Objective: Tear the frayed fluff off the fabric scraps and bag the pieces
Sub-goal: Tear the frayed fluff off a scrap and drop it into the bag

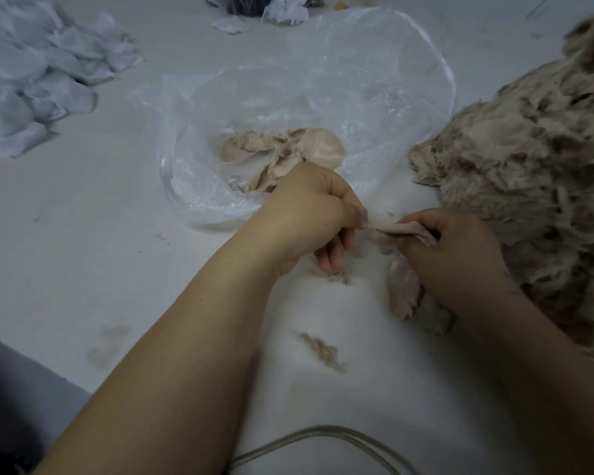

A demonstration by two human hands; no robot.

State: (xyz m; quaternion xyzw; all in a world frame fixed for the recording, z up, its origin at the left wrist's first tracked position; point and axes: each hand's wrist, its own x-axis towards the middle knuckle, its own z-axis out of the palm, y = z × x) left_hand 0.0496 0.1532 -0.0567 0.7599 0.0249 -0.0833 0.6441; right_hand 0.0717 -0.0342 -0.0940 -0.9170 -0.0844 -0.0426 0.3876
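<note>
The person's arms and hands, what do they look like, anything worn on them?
Both forearms are bare as far as the view shows: no sleeves, gloves, watch or bracelets. No rings show on the left hand or right hand. Fingernails look short.

Dim, flat light, soft overall focus (wide-angle bending at edges)

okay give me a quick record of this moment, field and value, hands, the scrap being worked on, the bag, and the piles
left hand: left hand pinches the frayed edge of the scrap
right hand: right hand grips the beige fabric scrap
bag: clear plastic bag lies open on the white table, beyond the hands
bag contents: several beige cleaned pieces
unprocessed pile: heap of fluffy beige scraps on the right
other pile: white fabric scraps at far left
loose fluff: beige tuft between the forearms
</note>
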